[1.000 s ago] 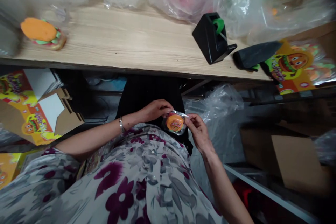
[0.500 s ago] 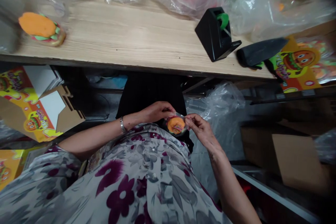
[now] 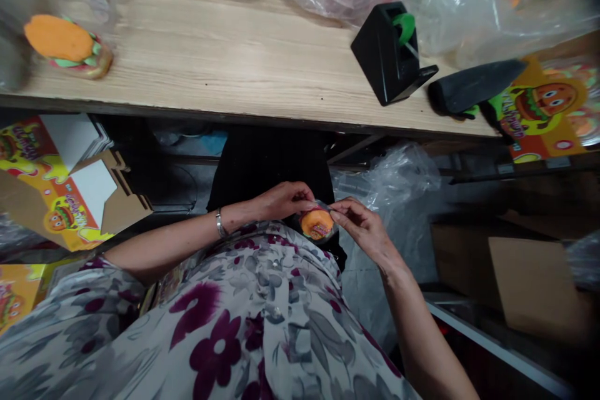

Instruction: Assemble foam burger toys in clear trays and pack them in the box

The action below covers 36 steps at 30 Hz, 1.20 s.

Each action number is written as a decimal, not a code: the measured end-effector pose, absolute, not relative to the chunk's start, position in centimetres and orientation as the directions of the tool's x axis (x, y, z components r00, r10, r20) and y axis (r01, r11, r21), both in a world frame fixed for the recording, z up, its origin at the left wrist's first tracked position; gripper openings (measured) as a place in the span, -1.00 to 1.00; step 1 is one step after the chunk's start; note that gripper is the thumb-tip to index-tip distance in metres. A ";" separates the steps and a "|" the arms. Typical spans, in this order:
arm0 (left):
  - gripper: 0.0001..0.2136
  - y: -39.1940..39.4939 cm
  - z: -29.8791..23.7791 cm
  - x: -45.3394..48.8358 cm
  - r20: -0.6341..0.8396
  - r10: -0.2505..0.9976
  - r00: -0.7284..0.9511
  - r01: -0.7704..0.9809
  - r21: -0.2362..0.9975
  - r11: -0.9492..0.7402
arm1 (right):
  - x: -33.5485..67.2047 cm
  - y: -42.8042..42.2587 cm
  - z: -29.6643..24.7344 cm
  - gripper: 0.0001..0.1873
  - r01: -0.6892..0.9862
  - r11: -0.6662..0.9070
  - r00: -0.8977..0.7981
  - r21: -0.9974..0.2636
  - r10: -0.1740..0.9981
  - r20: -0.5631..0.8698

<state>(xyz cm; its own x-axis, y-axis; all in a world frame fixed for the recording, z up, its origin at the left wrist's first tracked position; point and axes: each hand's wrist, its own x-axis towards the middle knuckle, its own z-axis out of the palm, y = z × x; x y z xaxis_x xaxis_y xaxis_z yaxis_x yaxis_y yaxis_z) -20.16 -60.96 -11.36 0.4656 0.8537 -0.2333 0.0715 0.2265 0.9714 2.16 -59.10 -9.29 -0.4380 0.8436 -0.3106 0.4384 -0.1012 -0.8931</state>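
Head cam: L hand half-closed, fingers wrapped over left edge of clear plastic pack w/ orange burger-shaped item inside. R hand nearly closed, pinching pack's top edge btw thumb & fingers. Pack held just above floral blouse. Beyond: wood shelf w/ black tape dispenser, orange burger toy; printed burger card lower L.
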 end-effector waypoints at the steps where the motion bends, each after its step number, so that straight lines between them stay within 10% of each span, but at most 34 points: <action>1: -0.78 -61.0 -11.2 -20.0 -0.229 0.855 0.465 0.097 0.973 0.208 | 2.0 -59.0 -9.2 -0.79 0.451 -0.077 -0.450 -0.889 0.841 -0.301; 36: -0.90 -59.6 -11.6 -18.5 -0.146 0.767 0.624 0.344 0.933 -0.103 | 2.2 -61.1 -9.6 -0.81 0.501 -0.146 -0.474 -0.853 0.778 -0.411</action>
